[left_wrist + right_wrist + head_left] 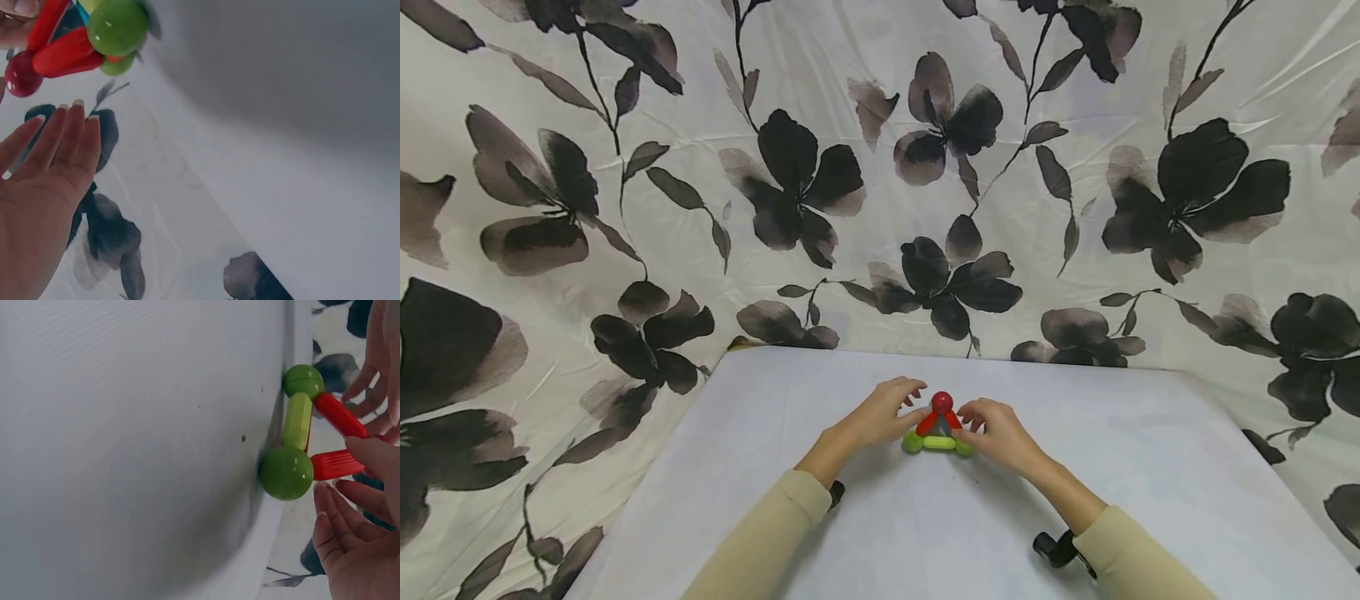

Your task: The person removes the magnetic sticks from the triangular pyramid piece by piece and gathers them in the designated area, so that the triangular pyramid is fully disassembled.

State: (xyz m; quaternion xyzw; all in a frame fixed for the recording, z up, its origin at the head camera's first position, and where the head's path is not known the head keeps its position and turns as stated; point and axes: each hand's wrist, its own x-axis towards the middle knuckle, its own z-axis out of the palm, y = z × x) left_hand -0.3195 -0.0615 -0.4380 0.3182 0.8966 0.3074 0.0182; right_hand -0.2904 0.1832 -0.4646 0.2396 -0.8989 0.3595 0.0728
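I've got the stick-and-ball triangle (938, 427) standing mid-table (1150, 467), my left hand (880, 417) flat-fingered against its left side, my right hand (996, 433) fingertipping a red stick (337, 464), apparently steadying it upright.

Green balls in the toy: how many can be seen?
2. One green ball sits at the triangle's left base corner near the left hand, the other at the right corner by the right hand. More may be hidden.
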